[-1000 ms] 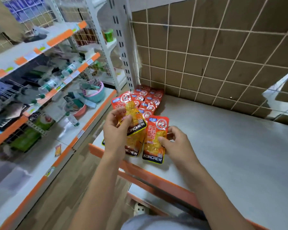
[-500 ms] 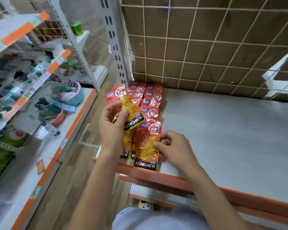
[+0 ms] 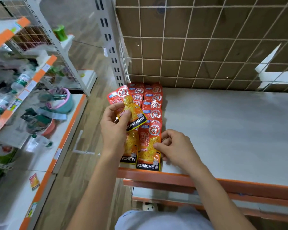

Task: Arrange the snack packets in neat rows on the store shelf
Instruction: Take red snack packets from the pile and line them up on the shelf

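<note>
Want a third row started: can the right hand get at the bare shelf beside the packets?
Probably yes: the right hand rests at the front packet, and the shelf beside it lies bare.

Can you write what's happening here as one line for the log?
left hand: holds snack packet | right hand: presses front packet flat | shelf: two rows

Shelf: pale grey board with an orange front edge, backed by a white wire grid over brown panel. Snack packets: red-orange, lying flat in two overlapping rows at the shelf's left end, running from the back grid to the front edge. Front packet of the right row reaches that edge, label reading KONCHEW. Remaining board to the packets' right is bare.
</note>
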